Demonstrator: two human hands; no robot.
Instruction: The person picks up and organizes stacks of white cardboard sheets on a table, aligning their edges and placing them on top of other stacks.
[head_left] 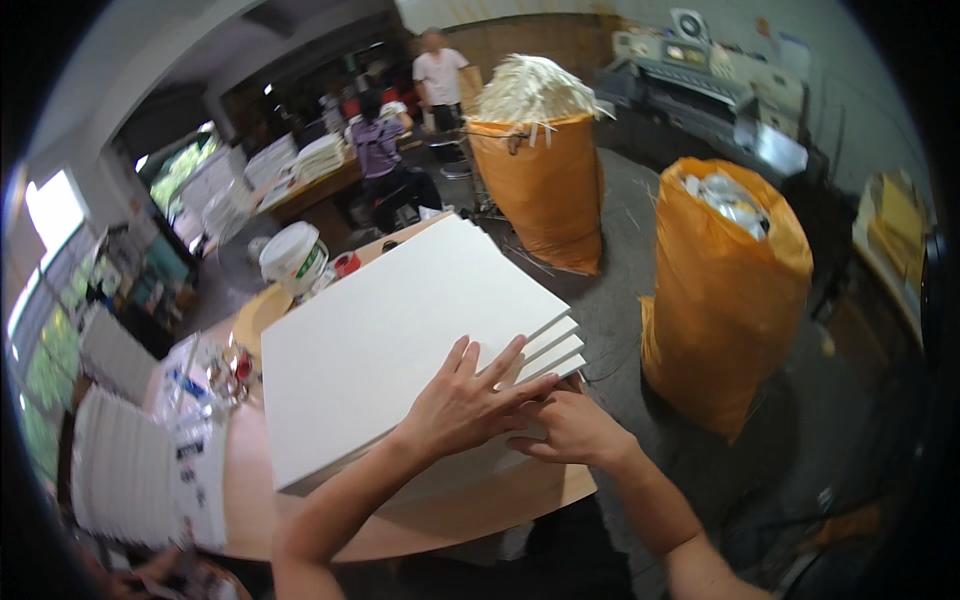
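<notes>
A stack of several large, thick white boards (390,310) lies in front of me, their edges stepped at the right. My left hand (462,402) rests on the top board near its front right corner, fingers spread, holding nothing. Close beside it, partly beneath its fingertips, my right hand (575,428) is curled around the corner of the lower boards. Its thumb lies along the front side of the stack. Some of the right fingertips are hidden by the left hand and the board edges.
The stack sits on a light wooden table (400,535). A white bucket (293,258) and a red tape roll (346,264) stand behind it. Orange sacks (725,300) stand on the floor at right. Stacked white sheets (125,470) are at left. Two people (378,150) are farther back.
</notes>
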